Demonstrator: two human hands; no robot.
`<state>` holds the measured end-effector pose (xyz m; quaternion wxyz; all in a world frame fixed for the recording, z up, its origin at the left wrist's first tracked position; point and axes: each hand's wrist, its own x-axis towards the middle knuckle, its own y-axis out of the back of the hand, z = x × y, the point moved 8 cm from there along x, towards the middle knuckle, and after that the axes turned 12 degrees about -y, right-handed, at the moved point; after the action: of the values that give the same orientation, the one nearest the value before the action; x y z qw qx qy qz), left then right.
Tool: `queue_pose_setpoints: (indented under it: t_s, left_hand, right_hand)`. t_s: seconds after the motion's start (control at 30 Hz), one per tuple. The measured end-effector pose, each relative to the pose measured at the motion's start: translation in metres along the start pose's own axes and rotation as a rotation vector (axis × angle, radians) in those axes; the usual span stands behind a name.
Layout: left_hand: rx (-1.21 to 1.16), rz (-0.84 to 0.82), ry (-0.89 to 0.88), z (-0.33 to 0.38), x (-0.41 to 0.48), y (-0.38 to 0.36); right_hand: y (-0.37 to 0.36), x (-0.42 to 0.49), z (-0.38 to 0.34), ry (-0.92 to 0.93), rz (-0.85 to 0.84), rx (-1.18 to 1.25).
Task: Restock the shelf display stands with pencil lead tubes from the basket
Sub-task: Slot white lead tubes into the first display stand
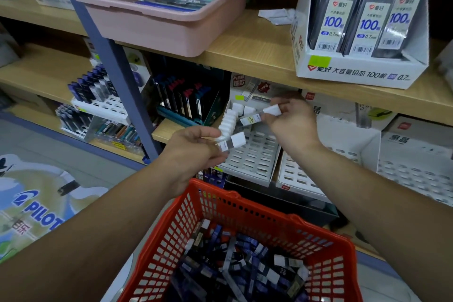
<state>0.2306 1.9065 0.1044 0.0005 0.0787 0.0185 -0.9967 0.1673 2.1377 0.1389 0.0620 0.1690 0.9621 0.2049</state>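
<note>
Pencil lead tubes are recorded at four points, read left to right. At far left, a PILOT floor sign (36, 208) lies on the floor. A pink tray (157, 29) sits on the upper shelf and overhangs its front edge.

Your left hand (193, 152) pinches the left-hand tube (232, 142) between thumb and fingertips. Its white cap points right, and it is held in the air in front of the white display stand (252, 157). The stocked row (229, 120) of white-capped tubes stands along that stand's left side, and open slots show across the rest of its face.

Below, the red basket (245, 206) holds the loose tubes (245, 260), a mixed heap of dark, blue and white-capped pieces.

Your right hand (291, 125) pinches the right-hand tube (259, 116) at its white cap end. The tube is tilted, its labelled end lower and to the left, above the stand's upper rows. The two held tubes are apart.

A second slotted stand (294, 174) sits just beside the first. At upper right, a carton (362, 73) of dark packs marked 100 and 0.7 rests on the upper shelf.
</note>
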Motion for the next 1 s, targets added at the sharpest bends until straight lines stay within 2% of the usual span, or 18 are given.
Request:
queue_pose_setpoints:
  t_s: [0.13,0.27,0.47,0.7,0.8,0.87,1.0]
  left_hand:
    - [0.074,-0.019,-0.037,0.002,0.000,0.001]
    - [0.119,0.041,-0.119,0.007,0.001,0.006]
    - [0.039,-0.029,-0.042,0.005,-0.011,-0.003]
    - [0.053,0.017,-0.154,0.013,-0.008,0.009]
    - [0.007,0.005,-0.129,0.011,-0.007,0.007]
    - [-0.006,-0.015,-0.111,0.009,-0.007,0.004]
    - [0.153,0.003,-0.171,0.012,-0.007,0.008]
  right_hand:
    - [0.012,0.004,-0.009,0.040,0.032,0.050]
    - [0.008,-0.012,-0.010,0.156,-0.039,-0.005]
    - [-0.013,-0.008,-0.004,0.160,-0.053,-0.028]
    - [-0.022,-0.004,-0.004,0.227,-0.072,-0.097]
    - [-0.025,-0.002,-0.005,0.250,-0.070,-0.113]
    - [-0.031,-0.003,-0.007,0.302,-0.075,-0.160]
    - [-0.040,-0.012,-0.015,0.485,-0.052,-0.315]
